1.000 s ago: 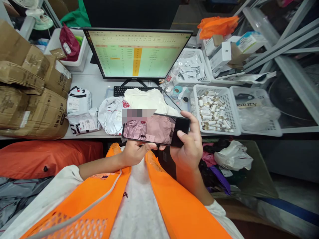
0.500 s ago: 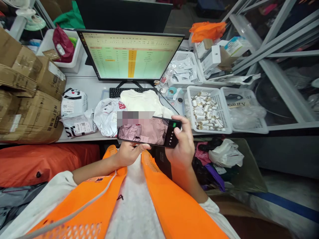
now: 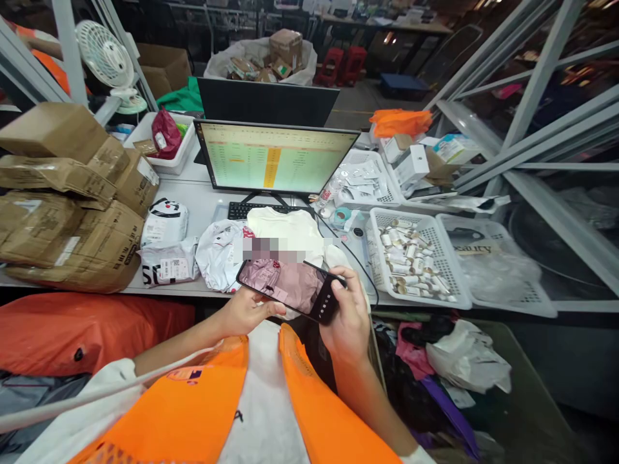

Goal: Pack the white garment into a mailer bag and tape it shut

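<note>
A black phone (image 3: pixel 290 289) is held sideways in front of my chest, its screen showing a pinkish picture. My left hand (image 3: pixel 246 311) grips its left end from below, thumb along the lower edge. My right hand (image 3: pixel 349 322) wraps its right end, fingers curled round the top and the thumb on the screen. Just beyond the phone, a cream T-shirt (image 3: pixel 290 232) lies on the white desk (image 3: pixel 206 200) in front of a keyboard (image 3: pixel 242 209) and a lit monitor (image 3: pixel 275 156) showing a spreadsheet.
Grey and white mailer bags (image 3: pixel 167 248) lie left of the T-shirt. Cardboard boxes (image 3: pixel 68 200) are stacked at the far left. White baskets (image 3: pixel 416 258) with small rolls and packets stand on the right. An orange bundle (image 3: pixel 87 328) lies under the desk, with a bin of scraps (image 3: pixel 454 367) beside my right arm.
The view has tilted up, so more of the room behind the monitor shows. The phone sits lower and closer to my chest and is slightly tilted. Both hands still hold it.
</note>
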`<state>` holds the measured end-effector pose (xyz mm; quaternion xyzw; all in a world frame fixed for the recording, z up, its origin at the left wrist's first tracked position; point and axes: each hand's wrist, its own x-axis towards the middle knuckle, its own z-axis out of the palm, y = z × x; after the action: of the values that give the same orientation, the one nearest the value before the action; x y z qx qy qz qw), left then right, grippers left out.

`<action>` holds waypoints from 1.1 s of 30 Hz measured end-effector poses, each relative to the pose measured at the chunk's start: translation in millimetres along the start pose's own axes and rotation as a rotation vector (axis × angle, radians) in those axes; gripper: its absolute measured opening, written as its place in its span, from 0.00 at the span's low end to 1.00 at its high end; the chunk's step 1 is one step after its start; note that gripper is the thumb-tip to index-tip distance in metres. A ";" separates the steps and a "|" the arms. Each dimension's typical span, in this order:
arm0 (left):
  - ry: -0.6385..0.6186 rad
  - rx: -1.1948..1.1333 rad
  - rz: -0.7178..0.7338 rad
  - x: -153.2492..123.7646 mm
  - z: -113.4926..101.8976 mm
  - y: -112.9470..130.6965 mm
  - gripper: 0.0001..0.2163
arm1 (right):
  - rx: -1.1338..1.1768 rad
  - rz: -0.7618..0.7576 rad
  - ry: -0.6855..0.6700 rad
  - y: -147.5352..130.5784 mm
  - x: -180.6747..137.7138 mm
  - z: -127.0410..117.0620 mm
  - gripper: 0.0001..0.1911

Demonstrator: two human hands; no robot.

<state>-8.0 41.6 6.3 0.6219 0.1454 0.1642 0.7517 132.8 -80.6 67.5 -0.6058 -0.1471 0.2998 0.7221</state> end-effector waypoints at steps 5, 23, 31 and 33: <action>-0.114 -0.050 0.059 14.0 -34.3 8.3 0.22 | 0.054 0.030 -0.119 10.6 3.3 -0.8 0.16; -0.061 -0.180 0.009 16.4 -64.7 -30.5 0.28 | 0.229 0.378 -0.558 57.1 -12.8 16.4 0.37; 0.268 -0.149 0.167 -7.4 -21.8 -17.6 0.22 | 0.204 0.357 -0.535 59.9 -11.1 21.2 0.36; 0.341 -0.089 0.152 -9.4 -16.5 -14.7 0.21 | 0.198 0.353 -0.545 61.4 -11.9 22.7 0.35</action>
<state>-22.5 49.6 -11.1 0.5604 0.2158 0.3299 0.7283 94.8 -64.8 15.2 -0.4464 -0.1977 0.5840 0.6485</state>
